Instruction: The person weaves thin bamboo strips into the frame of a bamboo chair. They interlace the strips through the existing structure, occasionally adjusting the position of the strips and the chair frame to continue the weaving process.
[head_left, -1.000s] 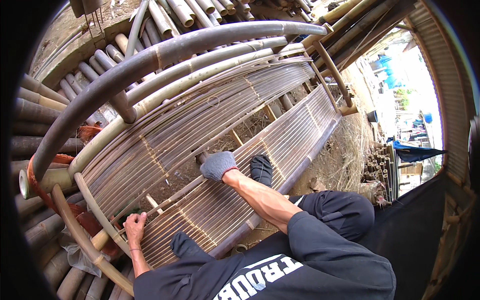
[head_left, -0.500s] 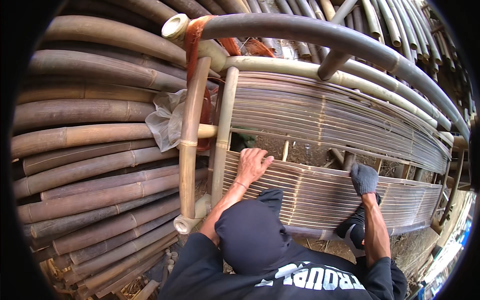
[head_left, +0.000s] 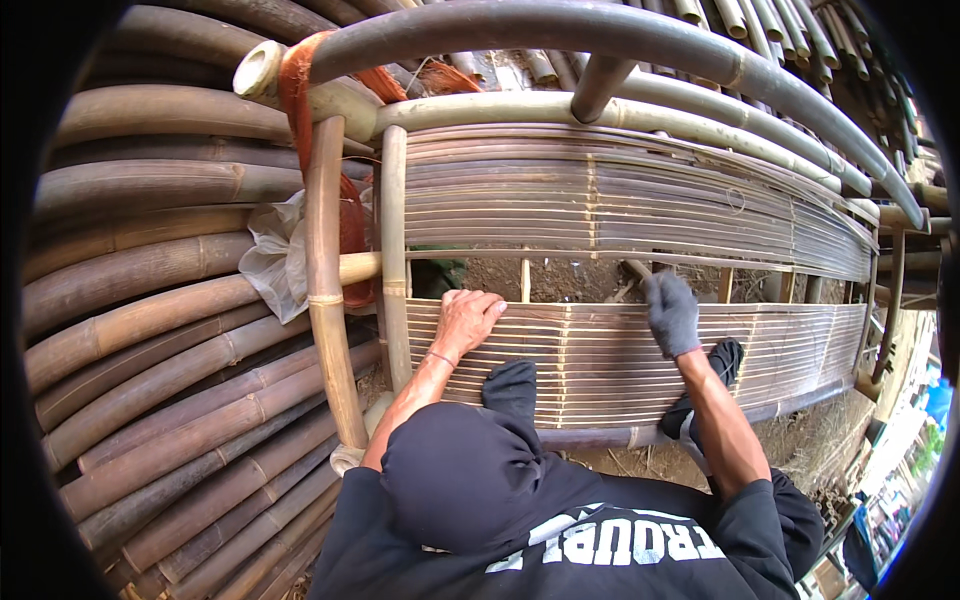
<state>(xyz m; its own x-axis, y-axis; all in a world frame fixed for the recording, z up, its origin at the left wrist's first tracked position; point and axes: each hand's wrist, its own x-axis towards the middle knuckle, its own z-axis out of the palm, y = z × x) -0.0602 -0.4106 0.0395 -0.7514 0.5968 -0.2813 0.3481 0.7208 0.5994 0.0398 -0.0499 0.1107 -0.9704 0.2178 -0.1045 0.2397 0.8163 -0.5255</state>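
Note:
A bamboo bench seat of thin split slats lies before me, in two bands with an open gap between. My bare left hand is curled over the far edge of the near slat band, close to the left upright post. Farther right along that edge is my right hand, in a grey glove, its fingers closed and reaching into the gap. What they hold, if anything, is hidden. Dark-covered feet rest on the near slats. The far slat band has several loose strip ends toward its right.
Thick bamboo poles lie stacked at the left, with a whitish plastic bag beside the frame. A curved dark pole arches over the far side, tied with orange strapping. More poles lie behind.
The view has shifted, carrying the bench leftward in the picture. My right hand's fingers now extend farther past the slat edge. My left hand stays on the same edge.

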